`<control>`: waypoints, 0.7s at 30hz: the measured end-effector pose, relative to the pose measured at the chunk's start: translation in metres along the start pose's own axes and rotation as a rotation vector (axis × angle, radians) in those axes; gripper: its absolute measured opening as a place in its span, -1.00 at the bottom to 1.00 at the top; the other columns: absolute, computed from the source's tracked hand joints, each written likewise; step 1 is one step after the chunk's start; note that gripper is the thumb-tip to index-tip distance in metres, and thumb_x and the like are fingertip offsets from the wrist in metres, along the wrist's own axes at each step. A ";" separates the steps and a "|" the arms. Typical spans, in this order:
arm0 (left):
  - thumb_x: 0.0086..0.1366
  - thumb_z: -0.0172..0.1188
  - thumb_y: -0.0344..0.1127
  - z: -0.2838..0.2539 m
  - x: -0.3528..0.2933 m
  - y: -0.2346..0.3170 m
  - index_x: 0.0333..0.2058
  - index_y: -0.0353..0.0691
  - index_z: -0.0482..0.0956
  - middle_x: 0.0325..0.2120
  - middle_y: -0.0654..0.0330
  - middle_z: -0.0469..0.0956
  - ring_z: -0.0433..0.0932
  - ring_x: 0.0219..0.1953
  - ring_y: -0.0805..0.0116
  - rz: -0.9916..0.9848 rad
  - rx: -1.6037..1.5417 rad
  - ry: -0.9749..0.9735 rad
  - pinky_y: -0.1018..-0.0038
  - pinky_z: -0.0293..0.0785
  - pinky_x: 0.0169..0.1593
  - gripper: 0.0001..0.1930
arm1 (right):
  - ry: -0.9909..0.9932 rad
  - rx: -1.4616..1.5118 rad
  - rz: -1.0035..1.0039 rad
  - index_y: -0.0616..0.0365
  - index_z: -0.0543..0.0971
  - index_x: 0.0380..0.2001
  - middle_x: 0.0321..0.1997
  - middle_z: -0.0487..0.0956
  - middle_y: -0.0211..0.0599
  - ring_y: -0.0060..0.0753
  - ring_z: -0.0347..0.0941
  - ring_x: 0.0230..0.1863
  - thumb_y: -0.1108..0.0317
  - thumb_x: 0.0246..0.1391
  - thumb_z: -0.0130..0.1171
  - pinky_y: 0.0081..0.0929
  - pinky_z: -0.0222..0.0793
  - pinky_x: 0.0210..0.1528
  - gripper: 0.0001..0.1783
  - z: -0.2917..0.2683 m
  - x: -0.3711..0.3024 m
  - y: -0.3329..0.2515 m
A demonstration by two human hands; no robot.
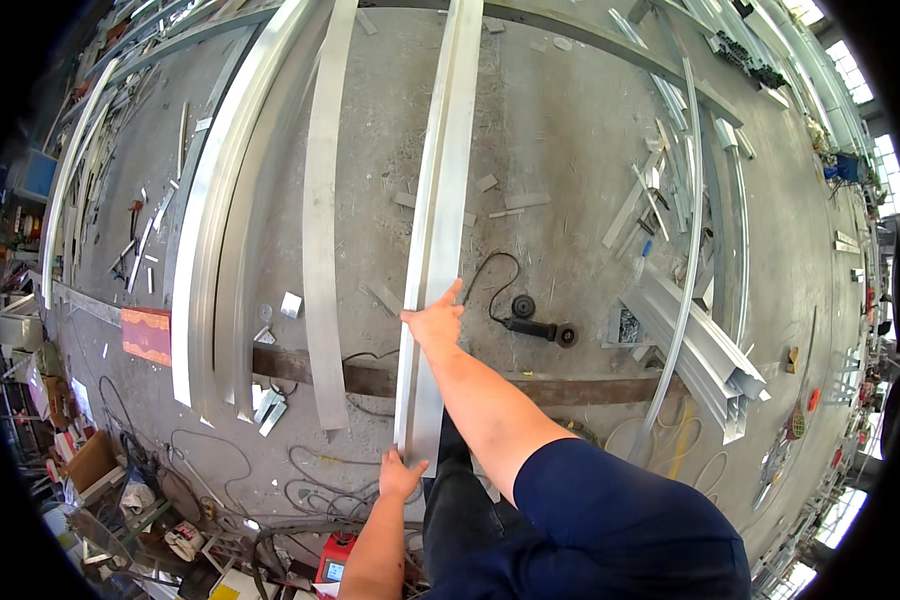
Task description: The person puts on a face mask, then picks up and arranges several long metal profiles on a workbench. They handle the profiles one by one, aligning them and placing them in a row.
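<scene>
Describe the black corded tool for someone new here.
Find the long silver profile at mid-view. On the floor right of its lower half lies the black tool; its long shape and looping cord distinguish it from the small black disc beside it.

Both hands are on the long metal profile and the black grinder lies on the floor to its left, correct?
Not quite: the left hand and right hand are on the long metal profile, but the black grinder lies on the floor to its right, as the head view shows.
</scene>
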State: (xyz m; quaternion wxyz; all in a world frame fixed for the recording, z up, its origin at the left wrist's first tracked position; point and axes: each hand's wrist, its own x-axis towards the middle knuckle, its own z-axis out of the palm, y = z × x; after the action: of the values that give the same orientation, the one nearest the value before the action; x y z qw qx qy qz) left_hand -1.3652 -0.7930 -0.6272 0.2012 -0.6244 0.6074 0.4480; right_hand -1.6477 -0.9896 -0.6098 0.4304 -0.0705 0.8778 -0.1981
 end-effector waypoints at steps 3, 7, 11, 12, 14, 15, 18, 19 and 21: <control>0.01 0.45 0.09 -0.006 0.005 0.001 0.24 -0.32 0.28 0.12 -0.14 0.38 0.41 0.12 -0.11 0.057 0.070 0.008 0.16 0.35 0.24 -0.08 | -0.004 0.013 -0.014 0.12 -0.34 0.48 0.30 0.22 0.29 0.17 0.41 0.19 0.12 -0.28 0.53 -0.13 0.41 0.18 0.47 -0.003 0.001 0.001; 0.00 0.44 0.11 -0.003 0.001 0.000 0.29 -0.39 0.17 0.15 -0.20 0.34 0.39 0.13 -0.17 0.235 0.115 0.060 0.14 0.33 0.25 0.02 | -0.034 0.164 -0.114 0.25 -0.21 0.46 0.24 0.35 0.23 0.07 0.44 0.18 0.19 -0.24 0.49 -0.20 0.40 0.20 0.35 -0.020 0.014 0.034; 0.00 0.32 -0.10 0.020 -0.033 0.035 0.33 -0.57 -0.08 0.20 -0.40 0.23 0.31 0.20 -0.32 0.295 -0.009 0.108 0.05 0.31 0.25 0.06 | -0.342 0.802 -0.281 0.32 0.18 0.30 0.11 0.48 -0.04 -0.18 0.49 0.08 0.48 -0.14 0.37 -0.30 0.46 0.11 -0.09 -0.046 0.039 0.077; -0.01 0.30 -0.13 0.024 -0.047 0.043 0.32 -0.58 -0.07 0.18 -0.41 0.25 0.32 0.18 -0.33 0.323 0.004 0.171 0.05 0.32 0.25 0.05 | -0.366 0.802 -0.254 0.32 0.15 0.33 0.13 0.46 -0.02 -0.16 0.47 0.10 0.46 -0.15 0.38 -0.28 0.44 0.12 -0.05 -0.060 0.035 0.079; -0.06 0.31 -0.13 0.035 -0.063 0.056 0.30 -0.58 -0.02 0.12 -0.39 0.28 0.34 0.15 -0.33 0.371 -0.015 0.214 0.05 0.33 0.22 0.04 | -0.413 0.805 -0.203 0.30 0.10 0.37 0.18 0.42 0.00 -0.13 0.43 0.13 0.43 -0.18 0.40 -0.23 0.40 0.14 0.04 -0.087 0.028 0.086; -0.06 0.31 -0.13 0.044 -0.069 0.057 0.29 -0.58 -0.01 0.11 -0.38 0.29 0.34 0.14 -0.33 0.389 -0.007 0.231 0.04 0.34 0.22 0.04 | -0.439 0.813 -0.158 0.29 0.10 0.37 0.18 0.42 -0.01 -0.14 0.43 0.13 0.44 -0.20 0.41 -0.25 0.39 0.15 0.05 -0.103 0.018 0.084; -0.08 0.31 -0.13 0.063 -0.082 0.061 0.28 -0.57 0.02 0.09 -0.35 0.29 0.36 0.12 -0.32 0.390 0.021 0.205 0.06 0.36 0.19 0.03 | -0.360 0.770 -0.174 0.29 0.10 0.37 0.17 0.43 -0.02 -0.14 0.43 0.13 0.43 -0.21 0.43 -0.23 0.39 0.15 0.06 -0.116 0.024 0.114; -0.08 0.31 -0.13 0.067 -0.082 0.064 0.28 -0.57 0.02 0.09 -0.34 0.29 0.36 0.12 -0.31 0.386 0.007 0.170 0.07 0.37 0.19 0.03 | -0.318 0.780 -0.186 0.30 0.16 0.34 0.13 0.46 -0.03 -0.14 0.46 0.10 0.42 -0.22 0.44 -0.24 0.39 0.16 0.02 -0.123 0.023 0.124; -0.06 0.30 -0.13 0.073 -0.089 0.080 0.27 -0.57 0.02 0.08 -0.31 0.30 0.36 0.12 -0.29 0.397 0.015 0.104 0.10 0.37 0.19 0.01 | -0.227 0.793 -0.198 0.31 0.21 0.29 0.10 0.48 -0.04 -0.14 0.47 0.09 0.42 -0.24 0.46 -0.24 0.40 0.15 -0.01 -0.134 0.040 0.151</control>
State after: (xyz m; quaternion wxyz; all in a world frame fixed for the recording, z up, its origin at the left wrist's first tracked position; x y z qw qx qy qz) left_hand -1.4509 -0.6984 -0.5702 0.0819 -0.5130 0.7315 0.4417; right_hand -1.7704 -0.8253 -0.6274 0.4969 -0.0050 0.6698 -0.5517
